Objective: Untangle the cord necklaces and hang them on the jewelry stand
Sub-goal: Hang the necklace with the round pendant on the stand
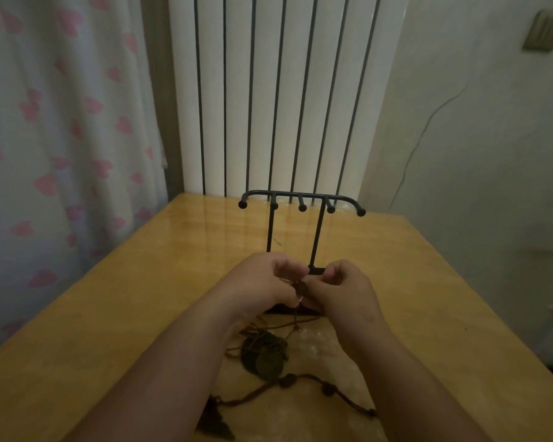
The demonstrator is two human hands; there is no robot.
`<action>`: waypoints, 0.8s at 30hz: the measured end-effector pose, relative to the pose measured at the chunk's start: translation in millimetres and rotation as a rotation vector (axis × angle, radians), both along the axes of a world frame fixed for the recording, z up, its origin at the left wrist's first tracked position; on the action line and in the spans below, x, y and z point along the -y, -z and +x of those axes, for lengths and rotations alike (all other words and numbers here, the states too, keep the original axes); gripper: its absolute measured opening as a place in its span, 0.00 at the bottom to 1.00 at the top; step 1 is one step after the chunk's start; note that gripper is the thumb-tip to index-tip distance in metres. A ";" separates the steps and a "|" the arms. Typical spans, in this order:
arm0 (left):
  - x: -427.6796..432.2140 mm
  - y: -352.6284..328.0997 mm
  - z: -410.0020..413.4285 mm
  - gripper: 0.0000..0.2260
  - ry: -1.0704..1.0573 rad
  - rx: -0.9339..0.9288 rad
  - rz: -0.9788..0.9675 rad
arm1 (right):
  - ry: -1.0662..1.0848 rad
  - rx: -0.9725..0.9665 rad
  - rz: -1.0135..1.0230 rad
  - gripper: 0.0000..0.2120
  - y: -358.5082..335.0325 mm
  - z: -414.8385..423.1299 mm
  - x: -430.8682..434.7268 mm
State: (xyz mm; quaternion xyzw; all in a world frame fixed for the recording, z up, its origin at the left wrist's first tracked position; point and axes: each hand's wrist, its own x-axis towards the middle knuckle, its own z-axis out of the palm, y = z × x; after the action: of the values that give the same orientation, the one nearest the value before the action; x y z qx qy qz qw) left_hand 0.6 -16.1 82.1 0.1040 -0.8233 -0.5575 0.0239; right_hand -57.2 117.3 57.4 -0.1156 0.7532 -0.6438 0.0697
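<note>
1. Glossy yellow wooden table (141, 298) stands before a white ribbed radiator (268, 90) and a curtain (61, 122) with pink hearts.
2. Left hand (262, 282) and right hand (339, 288) meet above the table, fingers curled, and both pinch one small knot (299, 286) of thin brown cord.
3. From the knot the cord falls toward the person, down to the tangled cord necklaces (264, 354) with dark round pendants.
4. A beaded cord (329, 389) lies nearer the person, running left to right.
5. The black metal jewelry stand (302, 199) is upright just behind the hands. Its bar of ball-tipped pegs is bare and about equally near to both hands.
</note>
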 end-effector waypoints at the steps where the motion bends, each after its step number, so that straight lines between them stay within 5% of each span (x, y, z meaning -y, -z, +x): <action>1: -0.6 -1.2 -1.4 0.17 -0.036 -0.035 -0.070 | -0.011 0.030 -0.030 0.07 -0.8 -0.4 0.6; 6: -4.3 -5.2 -6.8 0.05 -0.206 -0.199 -0.068 | -0.132 0.210 -0.185 0.10 -2.5 0.8 1.0; 11: -5.9 -8.2 -9.4 0.05 -0.296 -0.257 -0.011 | -0.246 0.079 0.077 0.06 -2.9 5.5 5.4; 21: 3.7 -19.2 -2.6 0.06 -0.365 -0.275 0.691 | -0.197 -0.043 0.138 0.10 -16.9 1.6 11.2; 24: 9.4 -20.3 -2.2 0.06 -0.339 -0.229 0.747 | -0.158 -0.108 0.163 0.11 -18.8 0.3 12.0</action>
State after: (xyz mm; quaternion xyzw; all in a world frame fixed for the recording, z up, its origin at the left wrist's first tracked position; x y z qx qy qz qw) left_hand -1.6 -25.4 102.3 0.1771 -0.5282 -0.8135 0.1671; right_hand -56.9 105.3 76.2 -0.2030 0.7942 -0.5659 0.0886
